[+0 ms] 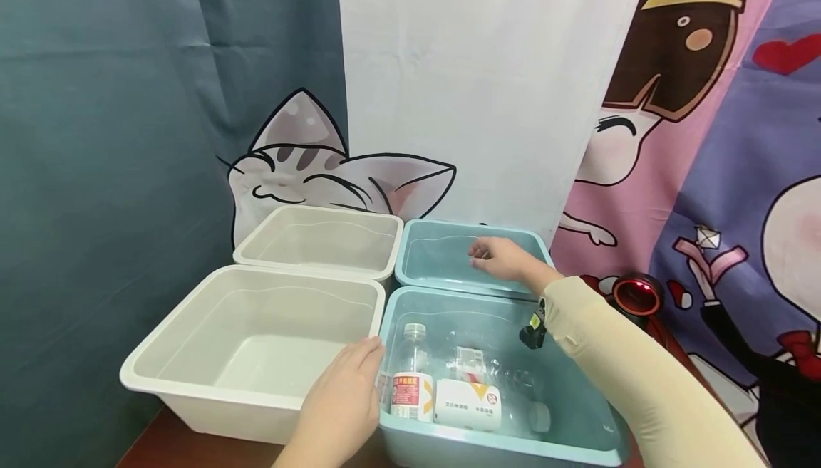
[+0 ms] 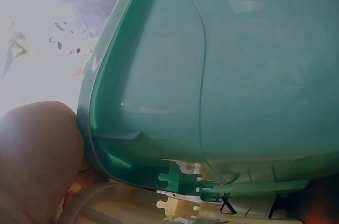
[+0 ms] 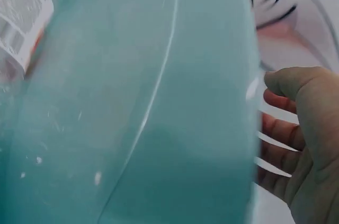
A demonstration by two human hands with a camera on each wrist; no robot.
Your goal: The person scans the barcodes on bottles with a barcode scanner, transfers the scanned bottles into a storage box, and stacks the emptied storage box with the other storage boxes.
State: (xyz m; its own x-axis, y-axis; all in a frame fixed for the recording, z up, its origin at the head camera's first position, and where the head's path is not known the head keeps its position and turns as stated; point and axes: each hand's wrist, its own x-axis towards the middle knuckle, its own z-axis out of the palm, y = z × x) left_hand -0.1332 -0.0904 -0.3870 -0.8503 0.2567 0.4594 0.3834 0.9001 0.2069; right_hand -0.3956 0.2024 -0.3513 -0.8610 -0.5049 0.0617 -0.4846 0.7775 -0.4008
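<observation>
Teal rear tub [image 1: 436, 254]: plastic; my right hand [image 1: 503, 258] is above it, and I judge this reach is the step in hand.
Right fingers: loosely bent, free, holding nothing that I can see.
Left hand [image 1: 343, 397]: it touches where the rims of the teal front tub [image 1: 500, 442] and the white front tub [image 1: 212, 391] meet; whether it grasps a rim, I cannot tell.
Good reach: I should carry the wrist high, so that the black wrist camera [image 1: 532, 333] does not knock the teal front rim.
Good support: light pressure from the left is better, because such tubs could slide.
Good lift: for a bottle, a pinch near the cap seems surer than a squeeze of the thin body.
Red-and-yellow-label bottle [image 1: 410, 391]: at seven o'clock from my right hand, inside the teal front tub, cap towards twelve.
White-label bottle [image 1: 467, 405]: in the same tub, between six and seven, lying, near that bottle.
Barcode-label bottle [image 1: 470, 362]: also between six and seven, just beyond the white-label one.
</observation>
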